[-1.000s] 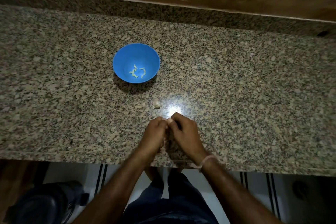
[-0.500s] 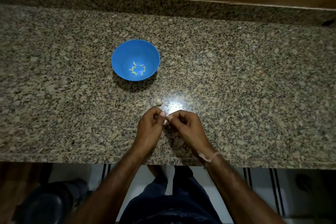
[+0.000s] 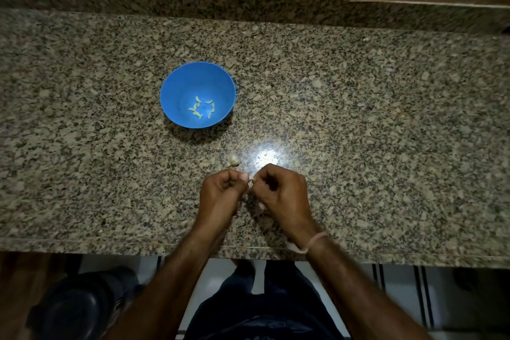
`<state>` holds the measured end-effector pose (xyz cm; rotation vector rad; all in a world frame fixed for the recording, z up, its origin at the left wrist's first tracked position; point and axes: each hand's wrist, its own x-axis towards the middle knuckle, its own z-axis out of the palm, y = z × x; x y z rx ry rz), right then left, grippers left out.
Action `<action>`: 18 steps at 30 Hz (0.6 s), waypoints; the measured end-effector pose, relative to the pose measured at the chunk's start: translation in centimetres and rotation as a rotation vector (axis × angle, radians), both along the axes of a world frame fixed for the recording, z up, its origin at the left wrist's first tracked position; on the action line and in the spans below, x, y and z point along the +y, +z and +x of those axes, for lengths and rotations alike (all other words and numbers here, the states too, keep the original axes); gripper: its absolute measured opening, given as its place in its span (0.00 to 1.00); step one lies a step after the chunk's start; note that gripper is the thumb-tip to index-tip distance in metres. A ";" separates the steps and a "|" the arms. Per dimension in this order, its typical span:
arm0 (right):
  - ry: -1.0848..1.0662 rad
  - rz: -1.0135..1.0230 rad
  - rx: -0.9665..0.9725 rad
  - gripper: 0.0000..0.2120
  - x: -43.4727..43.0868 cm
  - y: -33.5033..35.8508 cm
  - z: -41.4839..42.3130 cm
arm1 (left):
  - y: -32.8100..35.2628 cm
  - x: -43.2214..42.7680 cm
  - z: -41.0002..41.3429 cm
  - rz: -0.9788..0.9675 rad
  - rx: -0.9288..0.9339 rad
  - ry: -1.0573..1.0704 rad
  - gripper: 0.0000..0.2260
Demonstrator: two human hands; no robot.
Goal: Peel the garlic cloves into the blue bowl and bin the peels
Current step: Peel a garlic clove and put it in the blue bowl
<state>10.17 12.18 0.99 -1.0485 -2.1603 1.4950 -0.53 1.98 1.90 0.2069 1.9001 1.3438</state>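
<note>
Low at centre frame, the left hand (image 3: 220, 194) and right hand (image 3: 283, 193) both pinch one small garlic clove (image 3: 250, 181) between them. Nick the skin with a thumbnail, peel gently, then carry it up-left to the blue bowl (image 3: 176, 85).

My blue bowl (image 3: 176, 91) stands upright, pale peeled cloves (image 3: 201, 109) inside; a whitish garlic piece (image 3: 233, 160) lies nearer me; my left hand (image 3: 220, 194) and right hand (image 3: 283, 192) pinch a small clove (image 3: 250, 181).
</note>
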 end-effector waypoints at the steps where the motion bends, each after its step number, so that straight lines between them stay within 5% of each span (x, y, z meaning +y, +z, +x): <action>1: 0.013 0.072 -0.006 0.06 0.0 0.0 0.0 | -0.1 0.1 0.1 0.009 -0.122 0.027 0.10; 3: -0.010 -0.022 0.014 0.05 0.3 0.0 -0.1 | 0.1 0.3 0.4 0.048 -0.211 0.067 0.10; 6: -0.093 -0.403 0.027 0.05 0.9 0.4 -0.3 | 0.6 0.5 1.2 0.112 -0.011 0.048 0.07; 9: -0.145 -0.656 0.051 0.06 0.7 0.5 -0.2 | 0.0 0.8 1.3 0.148 -0.082 0.070 0.08; 14: -0.029 -0.036 -0.097 0.05 0.6 -1.4 0.8 | -1.2 0.6 1.0 0.047 -0.177 0.141 0.11; 18: -0.014 0.043 -0.113 0.05 0.4 -1.9 1.2 | -1.6 0.4 1.4 -0.030 -0.045 0.087 0.14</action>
